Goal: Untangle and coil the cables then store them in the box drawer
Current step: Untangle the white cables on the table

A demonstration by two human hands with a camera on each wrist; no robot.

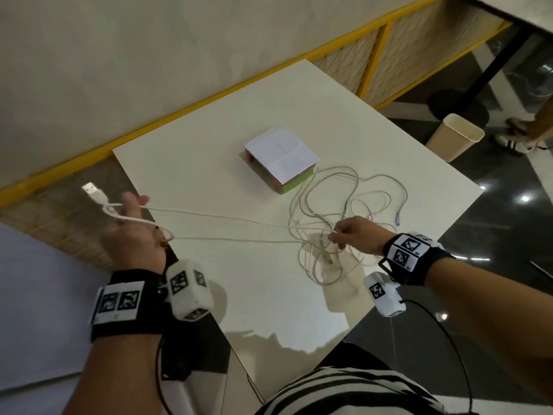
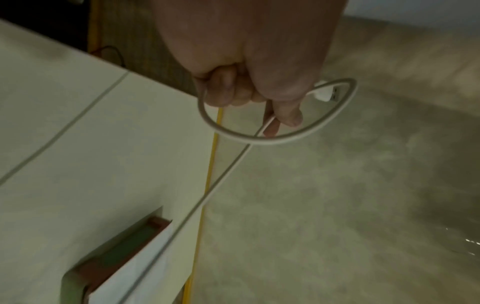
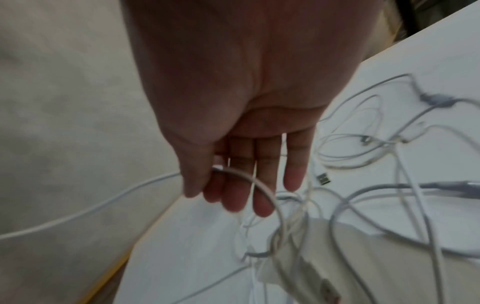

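A white USB cable [image 1: 224, 217] runs stretched above the white table [image 1: 191, 175] between my two hands. My left hand [image 1: 134, 211] grips its end off the table's left edge, a small loop curled round the fingers [image 2: 226, 90] and the USB plug [image 1: 92, 191] sticking out past them. My right hand [image 1: 338, 235] pinches the same cable [image 3: 241, 174] between thumb and fingers, right over the tangle of several pale cables [image 1: 344, 205]. The paper-topped box [image 1: 281, 158] with red and green sides stands behind the tangle.
A purple-tipped plug [image 1: 398, 220] lies at the tangle's right side. A yellow railing [image 1: 209, 95] runs behind the table. A cream waste bin [image 1: 454, 136] stands on the dark floor to the right, with a person's shoes [image 1: 508, 142] beyond it.
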